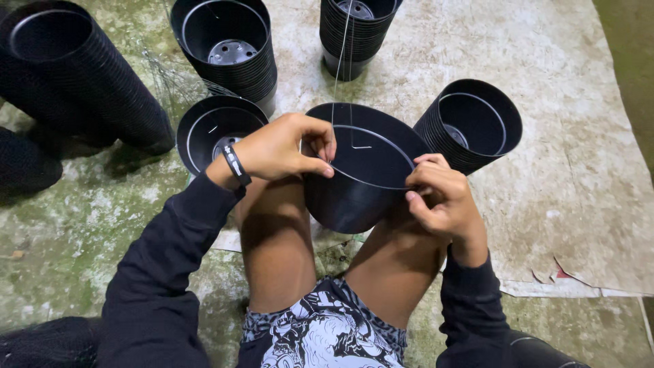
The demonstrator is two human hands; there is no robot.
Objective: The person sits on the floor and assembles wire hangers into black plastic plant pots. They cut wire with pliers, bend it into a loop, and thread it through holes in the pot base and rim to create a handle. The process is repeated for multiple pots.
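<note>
You were fitting a thin wire to the black pot: left hand pinched it at the rim, right hand gripped the opposite rim. Hooking it likely needed steady tension.

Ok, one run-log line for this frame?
left hand: pinches thin wire at rim | right hand: grips rim | round black plastic pot: tilted, between knees | black pot stacks: around

Both hands, left hand and right hand, pinch thin wire at a black pot's rim, stacked pots around.
</note>
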